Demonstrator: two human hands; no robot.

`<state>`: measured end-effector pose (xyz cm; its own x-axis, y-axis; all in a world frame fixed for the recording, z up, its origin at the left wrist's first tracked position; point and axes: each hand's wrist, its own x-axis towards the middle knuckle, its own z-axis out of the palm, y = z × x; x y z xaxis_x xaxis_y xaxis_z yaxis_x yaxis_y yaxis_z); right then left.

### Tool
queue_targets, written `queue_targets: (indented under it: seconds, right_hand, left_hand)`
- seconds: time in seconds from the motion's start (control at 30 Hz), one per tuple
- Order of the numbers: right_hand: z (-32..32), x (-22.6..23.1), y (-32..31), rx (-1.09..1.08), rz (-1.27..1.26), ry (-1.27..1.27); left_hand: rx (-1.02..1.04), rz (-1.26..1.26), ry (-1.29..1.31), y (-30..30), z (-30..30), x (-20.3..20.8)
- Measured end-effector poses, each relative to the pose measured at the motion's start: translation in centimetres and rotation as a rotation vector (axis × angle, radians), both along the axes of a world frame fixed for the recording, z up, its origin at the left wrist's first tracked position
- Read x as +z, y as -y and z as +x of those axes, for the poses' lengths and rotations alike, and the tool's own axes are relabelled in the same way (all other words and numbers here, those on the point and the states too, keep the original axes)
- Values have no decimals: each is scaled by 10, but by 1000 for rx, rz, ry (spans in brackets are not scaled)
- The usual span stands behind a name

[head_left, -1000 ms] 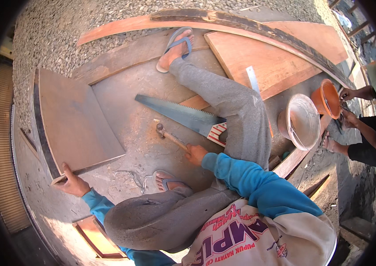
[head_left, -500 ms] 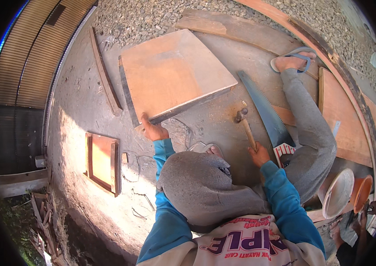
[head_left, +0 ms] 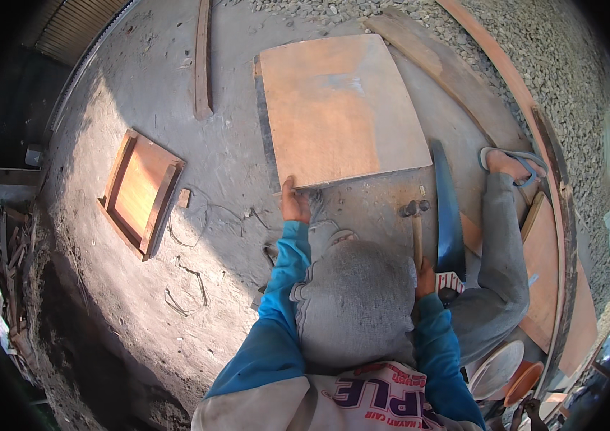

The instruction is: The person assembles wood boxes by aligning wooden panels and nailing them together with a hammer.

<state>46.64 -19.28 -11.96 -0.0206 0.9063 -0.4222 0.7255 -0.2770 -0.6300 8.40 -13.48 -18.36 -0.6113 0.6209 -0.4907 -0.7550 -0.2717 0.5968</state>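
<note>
My left hand [head_left: 295, 202] is closed on the near left corner of a plywood panel [head_left: 341, 108], its thumb on top and the other fingers out of sight beneath the edge. The panel has a dark frame along its left side and a paler patch on its right. In my right hand [head_left: 426, 279] is the wooden handle of a hammer [head_left: 418, 237], whose dark metal head points away from me, short of the panel's near edge. A handsaw [head_left: 449, 208] with a red-and-white grip lies just right of the hammer.
Left on the concrete lie a small wooden frame [head_left: 145, 194], a little wood block [head_left: 184, 198] and thin wire [head_left: 188, 287]. A narrow batten [head_left: 203, 65] lies beyond. Boards [head_left: 434, 72] and gravel [head_left: 599, 100] stretch along the right; a white basin [head_left: 497, 370] and an orange one [head_left: 523, 383] stand low right.
My view has swung, so the small frame sits higher and the panel farther right in the picture. Both hands keep their holds. Less of the panel's near side shows.
</note>
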Motion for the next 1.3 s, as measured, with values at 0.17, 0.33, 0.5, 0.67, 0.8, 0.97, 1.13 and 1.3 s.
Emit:
queue_targets:
  seconds: [0.17, 0.33, 0.5, 0.67, 0.8, 0.97, 1.13, 1.3]
  right_hand:
    - [3, 0, 1, -3, 0, 12]
    - [-1, 2, 0, -16, 19, -2]
    - [-6, 7, -1, 8, -2, 26]
    - [-25, 42, -11, 48, -43, -46]
    - [-78, 78, -34, 158, -62, -225]
    - [-166, 110, -75, 432, 52, -164]
    - [-198, 56, -96, 607, -73, 69]
    - [-196, 63, -105, 672, -76, 100]
  left_hand:
    - [-42, -75, 55, 4, 6, 5]
    - [-23, -424, 139, 8, -7, 14]
    - [20, -853, -543, 22, -5, 31]
    - [-199, -693, -1439, 6, -58, 40]
    - [-366, -689, -1615, -27, -93, 36]
    - [-433, -846, -1626, -39, -80, 13]
    - [-542, -937, -1683, -45, -73, 27]
    - [-623, -888, -1902, -42, -81, 22]
